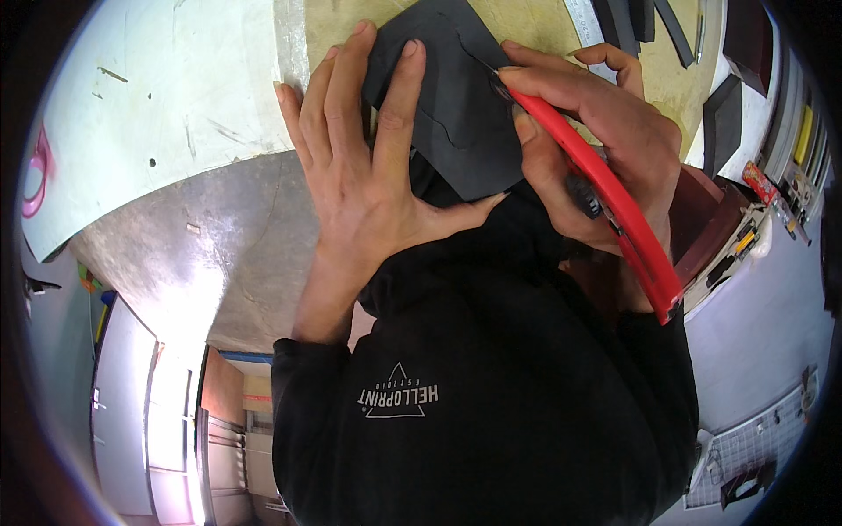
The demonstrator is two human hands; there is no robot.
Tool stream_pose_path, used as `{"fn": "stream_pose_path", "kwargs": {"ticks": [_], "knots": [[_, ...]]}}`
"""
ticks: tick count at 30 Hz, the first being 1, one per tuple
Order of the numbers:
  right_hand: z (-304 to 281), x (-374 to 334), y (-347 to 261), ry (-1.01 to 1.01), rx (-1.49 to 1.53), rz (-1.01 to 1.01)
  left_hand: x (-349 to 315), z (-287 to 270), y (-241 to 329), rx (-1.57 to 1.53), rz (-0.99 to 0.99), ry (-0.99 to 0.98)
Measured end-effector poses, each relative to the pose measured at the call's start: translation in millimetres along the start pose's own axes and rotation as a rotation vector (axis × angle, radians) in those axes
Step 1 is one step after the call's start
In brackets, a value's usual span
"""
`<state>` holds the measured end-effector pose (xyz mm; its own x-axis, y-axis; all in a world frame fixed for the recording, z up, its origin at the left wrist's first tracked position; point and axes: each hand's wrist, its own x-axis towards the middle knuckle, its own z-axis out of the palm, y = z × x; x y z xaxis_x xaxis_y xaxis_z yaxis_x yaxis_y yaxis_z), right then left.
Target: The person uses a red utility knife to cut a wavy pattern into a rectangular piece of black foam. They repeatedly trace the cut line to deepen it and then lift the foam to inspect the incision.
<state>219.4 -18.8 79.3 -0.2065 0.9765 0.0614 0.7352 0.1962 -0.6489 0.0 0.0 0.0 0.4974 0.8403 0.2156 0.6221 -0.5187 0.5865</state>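
A flat black sheet [478, 145], angular in outline like foam or rubber, lies near the table edge in front of my body. Two curved slits or lines show on its face. My left hand [355, 184] is spread open, with two fingertips resting on the sheet and the thumb stretched along its near corner. My right hand [636, 131] is closed around a red utility knife [605, 175] with a black slider. The knife is tilted, its tip meeting the sheet at the end of the upper curved line. The palm side of my right hand is partly hidden.
Under the sheet is a yellowish mat [517, 19] on a white table [193, 79]. Black strips [642, 19] and a ruler [582, 22] lie at the far right, near another black piece [723, 123]. Pink scissors handles [36, 180] sit at the left rim.
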Motion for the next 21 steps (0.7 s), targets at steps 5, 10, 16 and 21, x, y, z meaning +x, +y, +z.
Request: {"fn": "stream_pose_path", "kwargs": {"ticks": [5, 10, 16, 21], "knots": [[7.9, -5.5, -4.1, 0.074, -0.002, 0.029, -1.4, 5.0, 2.2, -0.005, -0.013, 0.049], [7.7, -11.1, -10.6, 0.072, 0.007, 0.082, -6.7, 7.7, 8.8, -0.006, -0.042, 0.053], [-3.4, -7.1, -1.9, -0.011, -0.004, 0.032, -6.1, 9.6, 4.6, -0.019, 0.001, 0.078], [-3.0, -7.7, -0.3, -0.020, -0.003, 0.012, -4.9, 7.6, 6.4, -0.011, 0.000, 0.072]]}}
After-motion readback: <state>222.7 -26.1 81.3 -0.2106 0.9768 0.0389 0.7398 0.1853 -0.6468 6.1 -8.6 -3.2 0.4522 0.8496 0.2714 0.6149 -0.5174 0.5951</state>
